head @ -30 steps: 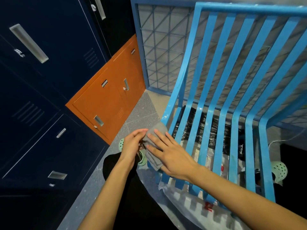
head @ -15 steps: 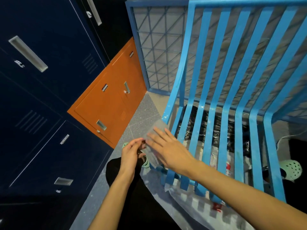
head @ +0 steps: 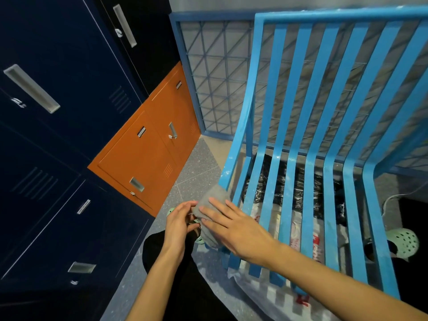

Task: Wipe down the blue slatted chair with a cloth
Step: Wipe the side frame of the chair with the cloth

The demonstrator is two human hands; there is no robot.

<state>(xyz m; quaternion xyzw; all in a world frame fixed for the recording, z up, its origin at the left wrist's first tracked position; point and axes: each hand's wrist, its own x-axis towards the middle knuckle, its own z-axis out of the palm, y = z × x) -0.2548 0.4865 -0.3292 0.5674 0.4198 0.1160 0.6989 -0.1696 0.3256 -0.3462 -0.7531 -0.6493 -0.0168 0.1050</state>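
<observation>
While the grey cloth is pressed against the near-left edge of the blue slatted chair, right hand laid flat on it, fingers straight and slightly spread, left hand curled, cloth's left edge pinched, orange locker seen far left.

The grey speckled floor carries the blue slatted chair, standing just right of the right hand. Crinkled black plastic lies under the seat beyond that hand, and a white printed plastic sheet lies nearer than it. A mint-green perforated clog sits well to its right. Orange lockers stand beyond the left hand.
</observation>
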